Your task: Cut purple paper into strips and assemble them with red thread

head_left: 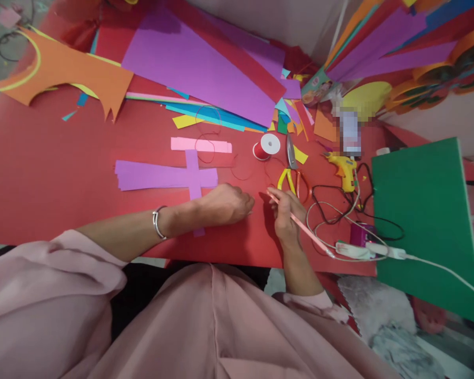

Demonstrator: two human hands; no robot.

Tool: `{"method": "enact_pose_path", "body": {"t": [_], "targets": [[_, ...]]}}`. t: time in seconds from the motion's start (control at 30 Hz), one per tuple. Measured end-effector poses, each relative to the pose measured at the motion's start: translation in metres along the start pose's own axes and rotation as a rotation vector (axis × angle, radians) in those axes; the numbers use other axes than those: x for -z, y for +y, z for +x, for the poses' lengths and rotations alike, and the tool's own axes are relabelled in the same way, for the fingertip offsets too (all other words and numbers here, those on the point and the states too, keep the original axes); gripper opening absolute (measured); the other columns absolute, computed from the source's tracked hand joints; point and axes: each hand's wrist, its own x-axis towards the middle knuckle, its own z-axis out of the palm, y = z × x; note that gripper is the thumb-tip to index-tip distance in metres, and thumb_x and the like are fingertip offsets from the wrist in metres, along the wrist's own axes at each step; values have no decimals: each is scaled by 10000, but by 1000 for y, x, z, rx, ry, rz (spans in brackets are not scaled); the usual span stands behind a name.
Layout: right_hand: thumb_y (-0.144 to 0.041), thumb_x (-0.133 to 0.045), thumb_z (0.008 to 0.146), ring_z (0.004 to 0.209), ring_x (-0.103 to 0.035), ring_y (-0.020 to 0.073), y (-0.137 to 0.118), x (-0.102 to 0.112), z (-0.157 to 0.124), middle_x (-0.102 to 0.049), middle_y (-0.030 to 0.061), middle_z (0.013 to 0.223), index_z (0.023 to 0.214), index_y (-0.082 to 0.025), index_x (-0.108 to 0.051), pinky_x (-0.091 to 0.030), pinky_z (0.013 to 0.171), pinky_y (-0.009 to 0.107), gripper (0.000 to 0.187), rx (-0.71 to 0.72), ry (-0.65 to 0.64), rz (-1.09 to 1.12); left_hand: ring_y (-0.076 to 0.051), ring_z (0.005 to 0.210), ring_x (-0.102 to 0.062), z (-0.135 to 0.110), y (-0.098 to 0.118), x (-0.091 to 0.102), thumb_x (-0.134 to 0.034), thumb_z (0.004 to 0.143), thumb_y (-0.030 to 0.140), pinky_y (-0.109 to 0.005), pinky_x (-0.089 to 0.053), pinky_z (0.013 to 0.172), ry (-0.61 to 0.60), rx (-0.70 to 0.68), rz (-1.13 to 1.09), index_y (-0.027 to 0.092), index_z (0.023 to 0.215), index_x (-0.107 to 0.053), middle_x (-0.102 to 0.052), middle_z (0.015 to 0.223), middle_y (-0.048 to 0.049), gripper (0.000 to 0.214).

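My right hand (287,215) is closed around a slim pink pencil (313,237), its tip pointing up and left. My left hand (229,204) is curled closed just to the left; what its fingers hold, if anything, is hidden. Under that wrist lies a single purple paper strip (195,176), crossing a fanned stack of purple strips (154,175). Pink paper strips (181,143) rest beyond. A spool of red thread (269,144) stands ahead of my hands, with loose red thread curling over the table. Scissors (290,158) with yellow and orange handles lie beyond my right hand.
Large purple sheets (213,58) and an orange cut-out sheet (79,71) cover the back of the red table (43,173). At right are a yellow glue gun (345,171), tangled cables, a power strip (355,250) and an upright green board (422,221).
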Motion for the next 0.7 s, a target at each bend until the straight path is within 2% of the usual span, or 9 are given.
{"method": "enact_pose_path", "body": {"t": [0.13, 0.23, 0.43, 0.57, 0.7], "targets": [[-493, -727, 954, 679, -722, 179, 2, -5, 1, -785, 29, 866, 1064, -248, -793, -600, 608, 303, 277, -249, 0, 116, -208, 629, -614, 1, 0, 2, -467, 1039, 203, -313, -366, 561, 1, 27, -48, 117, 975, -703, -704, 768, -104, 259], [-481, -784, 899, 620, -702, 166, 4, -6, 4, -758, 11, 758, 955, -220, -776, -583, 589, 284, 267, -323, -20, 116, -201, 627, -613, 1, 1, 2, -476, 1036, 186, -306, -355, 561, -3, 43, -73, 131, 943, -695, -705, 759, -93, 244], [-422, -720, 926, 610, -690, 160, 4, -3, 6, -726, 1, 715, 886, -209, -727, -543, 585, 274, 217, -337, 70, 53, -211, 615, -617, 0, -1, -4, -445, 1037, 178, -324, -276, 517, 22, 21, -44, 141, 907, -670, -680, 735, -78, 262], [-449, -752, 902, 586, -666, 157, 3, -6, 5, -722, -2, 711, 897, -216, -702, -522, 568, 277, 239, -305, 40, 54, -213, 628, -624, 0, -1, -6, -443, 1033, 166, -321, -290, 526, 23, 16, -32, 139, 917, -679, -685, 746, -85, 265], [-479, -756, 906, 559, -639, 156, 3, -6, 4, -687, -14, 647, 823, -222, -679, -491, 558, 283, 281, -251, 2, -53, -208, 623, -622, 0, -1, -5, -460, 1022, 152, -329, -287, 523, 22, 15, -25, 139, 919, -679, -684, 746, -82, 243]]}}
